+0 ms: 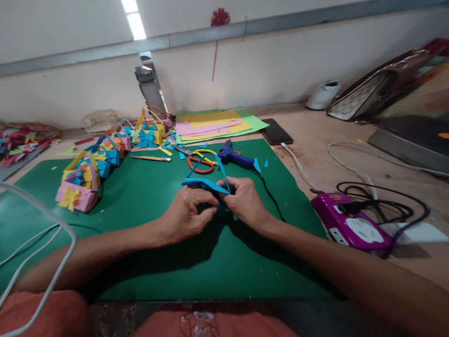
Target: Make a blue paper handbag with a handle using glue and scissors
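Observation:
Over the green cutting mat (140,267) I hold a small blue paper basket (206,183) with a looped strip handle. Its near side is partly hidden by my fingers. My left hand (189,210) is closed at its left and front, thumb and forefinger drawn together. On the right end, my right hand (242,199) pinches the basket below the handle. Just beyond it lie scissors (199,161) with red and yellow handles and a blue glue gun (235,154). A cutter knife (151,158) rests farther left.
Several finished paper baskets (77,192) line the mat's left side. Coloured paper sheets (217,125) and a phone (277,132) lie at the back. A purple power strip (351,224) with black cords sits right. White cables (66,229) cross the left foreground.

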Available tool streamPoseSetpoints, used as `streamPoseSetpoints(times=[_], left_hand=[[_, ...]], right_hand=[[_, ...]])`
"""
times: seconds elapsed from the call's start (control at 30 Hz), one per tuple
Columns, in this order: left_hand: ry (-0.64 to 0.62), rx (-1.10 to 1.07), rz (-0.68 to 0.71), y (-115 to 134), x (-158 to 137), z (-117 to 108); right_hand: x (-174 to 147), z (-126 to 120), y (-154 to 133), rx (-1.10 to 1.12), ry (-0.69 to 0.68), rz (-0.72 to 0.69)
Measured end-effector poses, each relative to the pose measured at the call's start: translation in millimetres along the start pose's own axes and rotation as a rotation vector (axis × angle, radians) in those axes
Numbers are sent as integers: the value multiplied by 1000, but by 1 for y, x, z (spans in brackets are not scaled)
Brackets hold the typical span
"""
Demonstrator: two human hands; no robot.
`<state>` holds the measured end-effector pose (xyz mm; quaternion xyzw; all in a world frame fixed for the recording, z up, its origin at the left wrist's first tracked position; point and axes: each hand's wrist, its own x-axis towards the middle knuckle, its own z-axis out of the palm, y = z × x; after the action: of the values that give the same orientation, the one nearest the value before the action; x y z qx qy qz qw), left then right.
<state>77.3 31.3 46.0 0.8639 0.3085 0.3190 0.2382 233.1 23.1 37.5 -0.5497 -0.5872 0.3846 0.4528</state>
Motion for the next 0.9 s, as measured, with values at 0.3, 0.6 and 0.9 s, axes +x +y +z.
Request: streamPoseSetpoints(times=[0.3, 0.6, 0.9], left_hand=[[33, 1, -29, 1, 3, -6], [40, -80, -57, 1, 6, -9], [50, -67, -89, 6, 7, -10]], right_hand=[[-11, -9, -9, 162, -295, -29], [-22, -12, -7, -413, -118, -194], [-32, -9, -10, -541, -195, -271]])
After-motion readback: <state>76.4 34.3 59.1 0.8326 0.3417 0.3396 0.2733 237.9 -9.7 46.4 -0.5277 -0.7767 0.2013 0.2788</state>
